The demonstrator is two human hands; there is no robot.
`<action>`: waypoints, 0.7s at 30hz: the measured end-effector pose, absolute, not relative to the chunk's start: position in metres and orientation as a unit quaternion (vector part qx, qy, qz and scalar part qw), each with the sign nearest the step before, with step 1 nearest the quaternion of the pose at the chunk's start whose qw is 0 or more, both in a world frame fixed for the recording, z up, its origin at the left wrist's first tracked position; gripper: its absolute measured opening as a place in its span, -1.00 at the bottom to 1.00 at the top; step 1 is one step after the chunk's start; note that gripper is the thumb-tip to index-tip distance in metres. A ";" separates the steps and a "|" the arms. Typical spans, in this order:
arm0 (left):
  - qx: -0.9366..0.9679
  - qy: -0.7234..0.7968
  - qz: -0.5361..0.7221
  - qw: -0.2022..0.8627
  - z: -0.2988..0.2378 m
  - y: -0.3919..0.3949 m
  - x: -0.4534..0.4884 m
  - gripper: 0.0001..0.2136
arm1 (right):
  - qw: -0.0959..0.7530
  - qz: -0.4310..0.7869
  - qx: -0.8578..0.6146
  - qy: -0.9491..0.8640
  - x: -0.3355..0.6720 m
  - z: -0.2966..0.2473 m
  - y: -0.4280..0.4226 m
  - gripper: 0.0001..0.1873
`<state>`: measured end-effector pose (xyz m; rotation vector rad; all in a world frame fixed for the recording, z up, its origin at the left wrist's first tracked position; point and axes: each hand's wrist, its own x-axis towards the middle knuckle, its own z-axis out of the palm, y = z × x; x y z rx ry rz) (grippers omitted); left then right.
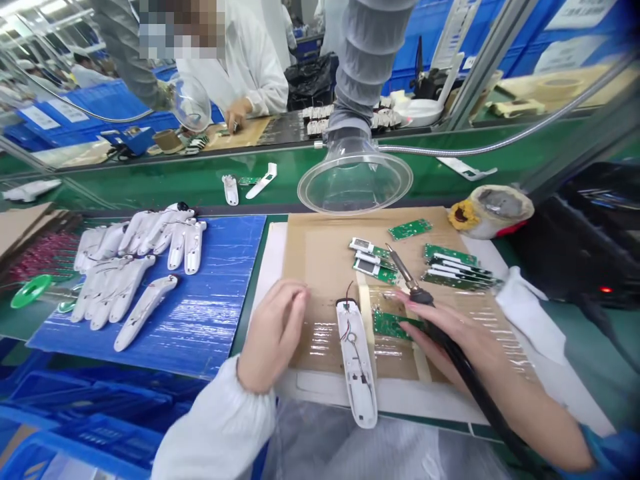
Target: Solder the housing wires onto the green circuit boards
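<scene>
Head view: soldering iron (403,269) points forward-left, tilt unclear.

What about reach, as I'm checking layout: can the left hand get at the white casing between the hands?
Probably yes: the left hand is close beside the white casing, with only brown cardboard showing between.
</scene>
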<state>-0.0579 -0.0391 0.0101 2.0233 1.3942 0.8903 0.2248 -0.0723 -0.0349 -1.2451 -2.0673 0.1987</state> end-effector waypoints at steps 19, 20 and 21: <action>0.705 0.396 0.299 0.506 -0.020 0.000 -0.023 -0.90 | 0.273 0.281 -0.427 -0.815 0.229 -0.015 -0.067 -0.43; 0.705 0.391 0.294 0.514 -0.020 0.000 -0.023 -0.88 | 0.268 0.291 -0.421 -0.816 0.228 -0.010 -0.064 -0.43; 0.706 0.386 0.287 0.520 -0.020 -0.001 -0.022 -0.88 | 0.261 0.298 -0.419 -0.817 0.227 -0.005 -0.062 -0.44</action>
